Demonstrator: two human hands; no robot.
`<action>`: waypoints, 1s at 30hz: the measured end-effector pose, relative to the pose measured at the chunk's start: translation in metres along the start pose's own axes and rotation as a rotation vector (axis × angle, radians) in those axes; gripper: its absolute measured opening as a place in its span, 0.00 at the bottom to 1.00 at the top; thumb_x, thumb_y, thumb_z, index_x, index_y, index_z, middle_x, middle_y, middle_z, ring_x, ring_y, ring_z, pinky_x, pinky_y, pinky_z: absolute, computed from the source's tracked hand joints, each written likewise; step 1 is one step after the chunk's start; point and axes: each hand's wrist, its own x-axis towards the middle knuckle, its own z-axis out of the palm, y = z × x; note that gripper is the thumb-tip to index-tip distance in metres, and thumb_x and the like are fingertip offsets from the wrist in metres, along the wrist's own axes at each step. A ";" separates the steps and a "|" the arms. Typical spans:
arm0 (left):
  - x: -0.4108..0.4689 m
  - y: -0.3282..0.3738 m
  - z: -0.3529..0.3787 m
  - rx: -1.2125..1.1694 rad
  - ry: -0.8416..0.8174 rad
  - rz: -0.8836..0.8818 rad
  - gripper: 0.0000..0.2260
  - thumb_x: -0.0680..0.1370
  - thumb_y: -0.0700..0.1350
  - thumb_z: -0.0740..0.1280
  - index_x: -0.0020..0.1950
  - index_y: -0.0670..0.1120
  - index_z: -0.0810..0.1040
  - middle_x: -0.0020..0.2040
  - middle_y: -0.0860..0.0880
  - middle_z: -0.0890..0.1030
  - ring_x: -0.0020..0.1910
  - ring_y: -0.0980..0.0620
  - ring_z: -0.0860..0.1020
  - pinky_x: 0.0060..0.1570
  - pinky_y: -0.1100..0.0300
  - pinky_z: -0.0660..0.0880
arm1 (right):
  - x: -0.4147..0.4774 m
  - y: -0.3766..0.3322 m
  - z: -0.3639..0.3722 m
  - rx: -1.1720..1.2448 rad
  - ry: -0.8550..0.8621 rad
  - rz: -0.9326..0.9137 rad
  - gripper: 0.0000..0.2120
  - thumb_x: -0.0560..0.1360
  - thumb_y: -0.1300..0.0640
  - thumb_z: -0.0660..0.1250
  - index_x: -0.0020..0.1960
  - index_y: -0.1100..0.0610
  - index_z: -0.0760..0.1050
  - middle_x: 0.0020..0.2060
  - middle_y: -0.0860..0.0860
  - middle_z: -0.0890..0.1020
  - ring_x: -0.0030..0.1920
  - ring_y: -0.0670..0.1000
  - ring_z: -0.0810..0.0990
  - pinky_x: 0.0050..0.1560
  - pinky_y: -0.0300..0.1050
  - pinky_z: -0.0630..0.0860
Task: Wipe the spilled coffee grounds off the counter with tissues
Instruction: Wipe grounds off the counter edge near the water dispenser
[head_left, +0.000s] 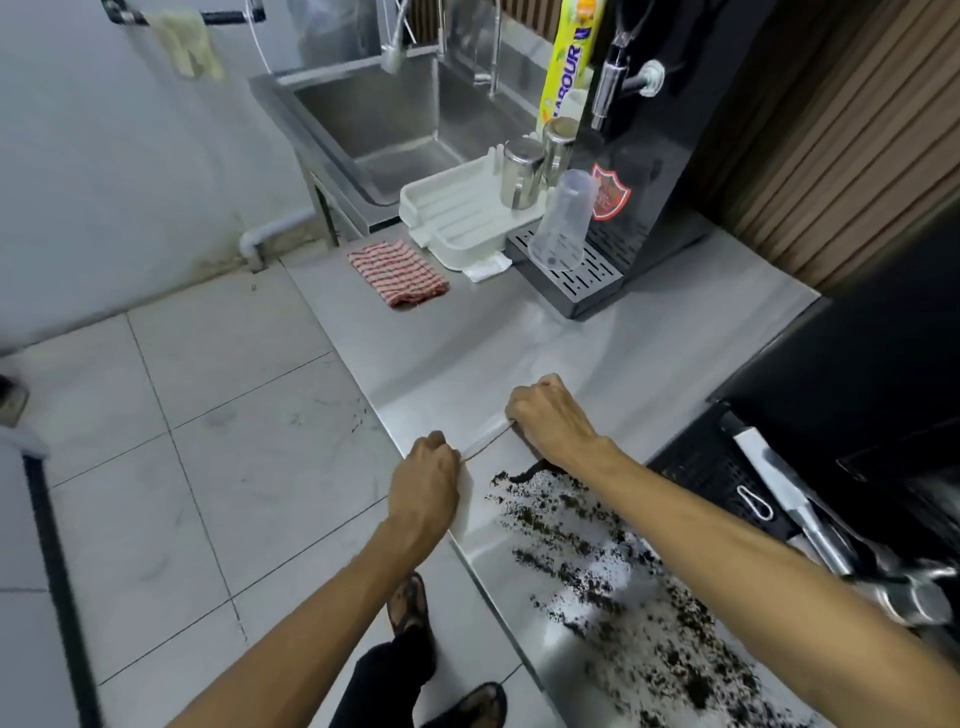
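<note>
Both hands grip one white tissue (480, 444) stretched between them over the steel counter (649, 353): left hand (427, 475) at the counter's edge, right hand (548, 415) further in. Spilled coffee grounds (639, 587) lie scattered just behind the hands, under the right forearm.

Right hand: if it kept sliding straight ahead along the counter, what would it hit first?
Probably the black machine's perforated drip tray, with bare steel counter before it, though depth is hard to judge.
</note>
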 end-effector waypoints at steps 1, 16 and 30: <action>-0.008 0.004 0.004 0.001 -0.004 0.001 0.08 0.80 0.35 0.61 0.43 0.38 0.77 0.46 0.44 0.76 0.45 0.43 0.77 0.35 0.56 0.66 | -0.005 0.003 0.002 -0.015 -0.006 -0.026 0.10 0.68 0.69 0.69 0.39 0.56 0.81 0.38 0.50 0.81 0.35 0.51 0.77 0.54 0.47 0.69; -0.062 0.029 0.012 -0.172 0.025 -0.161 0.16 0.78 0.34 0.61 0.63 0.42 0.78 0.44 0.49 0.72 0.38 0.47 0.72 0.35 0.57 0.64 | -0.013 0.004 0.001 0.098 0.084 -0.267 0.03 0.70 0.61 0.75 0.43 0.55 0.84 0.39 0.49 0.85 0.37 0.50 0.80 0.51 0.45 0.68; -0.063 0.076 0.033 -0.231 -0.085 -0.194 0.07 0.74 0.33 0.66 0.37 0.42 0.74 0.40 0.47 0.71 0.33 0.50 0.71 0.33 0.61 0.67 | -0.043 0.044 0.012 0.093 0.040 -0.300 0.07 0.71 0.57 0.75 0.48 0.55 0.84 0.48 0.50 0.85 0.43 0.52 0.82 0.53 0.45 0.67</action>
